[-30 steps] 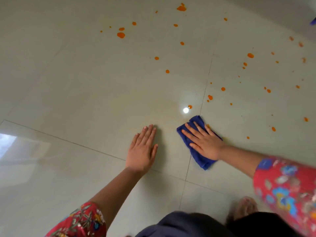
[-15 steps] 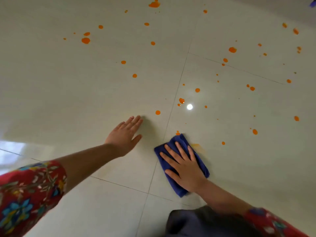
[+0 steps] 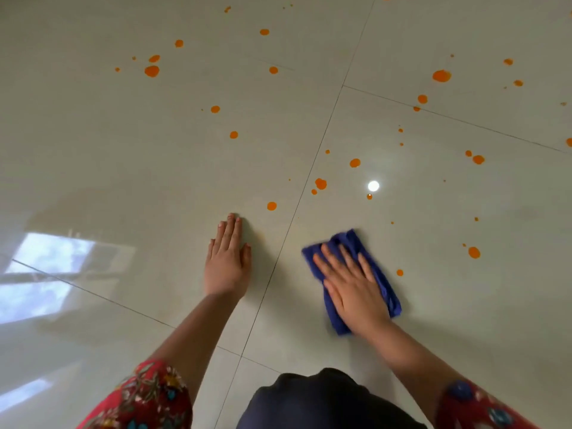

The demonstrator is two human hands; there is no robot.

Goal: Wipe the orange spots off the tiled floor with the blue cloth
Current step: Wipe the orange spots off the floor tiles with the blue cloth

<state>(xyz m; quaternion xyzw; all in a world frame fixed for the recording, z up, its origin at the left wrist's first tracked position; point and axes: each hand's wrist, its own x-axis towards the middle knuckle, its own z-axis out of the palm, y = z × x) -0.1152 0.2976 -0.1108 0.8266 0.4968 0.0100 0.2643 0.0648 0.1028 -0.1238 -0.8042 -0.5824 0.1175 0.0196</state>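
Blue cloth [image 3: 376, 275] lies under flat, spread right hand [image 3: 353, 287]; left hand [image 3: 227, 263] rests flat on floor [image 3: 123, 168].

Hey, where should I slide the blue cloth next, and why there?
Probably a short slide to the right: the right hand lies flat on the blue cloth, and a small orange spot sits just off the cloth's right edge, nearer than any other. The left hand rests flat on the tiled floor, so it likely need not shift.
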